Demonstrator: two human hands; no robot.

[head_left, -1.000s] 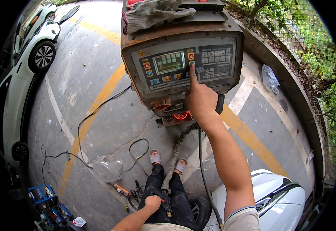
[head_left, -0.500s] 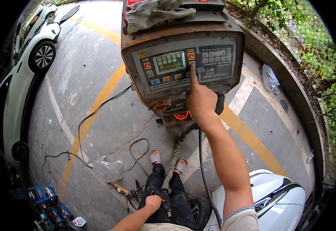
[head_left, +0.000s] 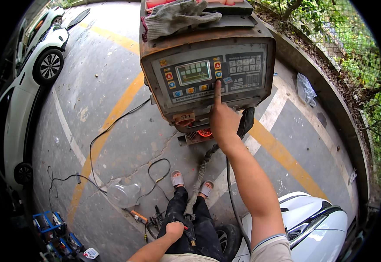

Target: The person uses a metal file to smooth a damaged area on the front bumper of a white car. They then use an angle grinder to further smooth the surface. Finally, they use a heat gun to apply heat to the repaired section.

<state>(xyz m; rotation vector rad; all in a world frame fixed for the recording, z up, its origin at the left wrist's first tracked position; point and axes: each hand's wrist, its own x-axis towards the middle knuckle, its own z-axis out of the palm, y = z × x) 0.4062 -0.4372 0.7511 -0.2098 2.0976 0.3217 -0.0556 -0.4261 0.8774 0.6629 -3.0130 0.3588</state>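
In front of me stands a spot welder (head_left: 208, 109) with a sloping grey control panel (head_left: 243, 94), a small lit screen (head_left: 193, 72) and coloured buttons. My right hand (head_left: 223, 120) reaches up to it, index finger stretched out and the other fingers curled in. The fingertip lies just below a blue arrow button (head_left: 218, 74); whether it touches the panel I cannot tell. Low over my lap, my left hand (head_left: 174, 230) is closed round the grip of a welding gun (head_left: 189, 229). Its brass-coloured tip points toward me. A wrapped cable (head_left: 202, 170) runs from the gun up to the welder.
Grey knit gloves (head_left: 173, 19) lie on the welder's top. A white car part (head_left: 312, 222) and a tyre are close at my right. Cables (head_left: 95, 139), a clear plastic piece (head_left: 123, 192) and a blue-framed tool rack (head_left: 55, 231) sit at left. Parked cars (head_left: 20, 105) line the far left.
My right index fingertip has slid down off the blue arrow button, which now shows whole. The screen's picture looks slightly different. My left hand keeps its hold on the welding gun.
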